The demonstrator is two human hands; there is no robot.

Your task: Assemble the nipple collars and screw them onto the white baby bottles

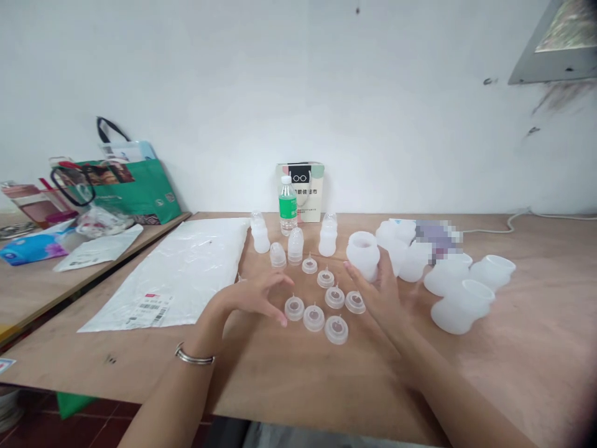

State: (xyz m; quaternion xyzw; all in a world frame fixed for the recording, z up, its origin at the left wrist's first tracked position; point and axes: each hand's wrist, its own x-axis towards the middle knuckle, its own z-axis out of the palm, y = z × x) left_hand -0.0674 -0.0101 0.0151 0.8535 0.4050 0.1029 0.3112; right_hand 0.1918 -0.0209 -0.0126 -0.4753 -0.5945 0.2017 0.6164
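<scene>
My right hand (380,292) is wrapped round a frosted white baby bottle body (364,252), thumb in front and fingers at its right side. The bottle is upright with its wide mouth open. My left hand (261,295) is empty, its thumb and fingers spread in a curve just left of a clear collar ring with a teat (294,308). Several more such rings, including one at the front (336,330), lie between my hands. Behind them stand an assembled bottle at the left (260,233), another at the right (328,235), and two clear domed caps, one short (278,255) and one taller (295,247).
More frosted bottle bodies (462,308) are grouped at the right. A white plastic mailer (186,267) lies at the left. A water bottle (288,208) and paper bag (310,193) stand by the wall. A green bag (140,190) sits on the neighbouring table.
</scene>
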